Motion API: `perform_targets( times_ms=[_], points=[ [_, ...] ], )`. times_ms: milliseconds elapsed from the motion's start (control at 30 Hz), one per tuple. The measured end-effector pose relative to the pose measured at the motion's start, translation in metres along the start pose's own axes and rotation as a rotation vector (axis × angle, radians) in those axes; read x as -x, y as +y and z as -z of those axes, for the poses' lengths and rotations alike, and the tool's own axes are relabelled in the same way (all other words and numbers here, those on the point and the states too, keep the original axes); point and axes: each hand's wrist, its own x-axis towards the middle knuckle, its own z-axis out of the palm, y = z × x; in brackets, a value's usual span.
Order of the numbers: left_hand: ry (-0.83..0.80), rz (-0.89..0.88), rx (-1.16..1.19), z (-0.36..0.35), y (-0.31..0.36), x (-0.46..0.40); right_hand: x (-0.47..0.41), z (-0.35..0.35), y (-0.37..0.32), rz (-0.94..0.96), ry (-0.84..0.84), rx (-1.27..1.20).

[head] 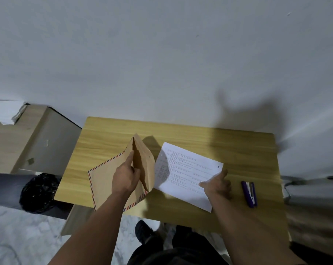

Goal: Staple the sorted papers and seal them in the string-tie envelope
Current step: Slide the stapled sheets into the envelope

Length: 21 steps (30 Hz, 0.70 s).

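Note:
A brown envelope (106,180) with a red-and-blue striped border is held up over the left part of the wooden table (238,150). My left hand (126,176) grips it at its mouth, fingers inside, holding it apart. Its flap (145,165) stands open toward the right. The white printed papers (183,175), marked "1" at a corner, lie flat to the right of the envelope. My right hand (217,185) pinches their near right edge. A purple stapler (249,194) lies on the table right of the papers.
A white wall rises behind the table. At the left stands a beige cabinet (18,142) with white papers (5,111) on top and a black bag (38,192) below it. My legs and shoes (144,232) show under the table's near edge.

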Motion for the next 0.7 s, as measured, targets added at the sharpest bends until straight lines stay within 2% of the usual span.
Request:
perform_targets(
  times_ms=[133,367,500,600,700],
  points=[
    [-0.006,-0.006,0.011,-0.001,0.001,0.006,0.002,0.0,0.001,0.012,0.01,-0.034],
    [0.009,0.002,0.029,0.002,-0.001,0.013,0.016,-0.01,0.002,0.15,0.068,-0.261],
    [0.025,0.01,0.031,0.004,-0.003,0.012,0.014,-0.002,0.004,0.198,0.042,-0.368],
    [0.03,-0.003,0.049,0.005,-0.003,0.013,0.012,0.015,-0.001,0.242,0.035,-0.372],
    [0.044,-0.007,0.061,0.006,-0.003,0.012,0.008,0.038,-0.014,0.381,0.057,-0.302]
  ],
)
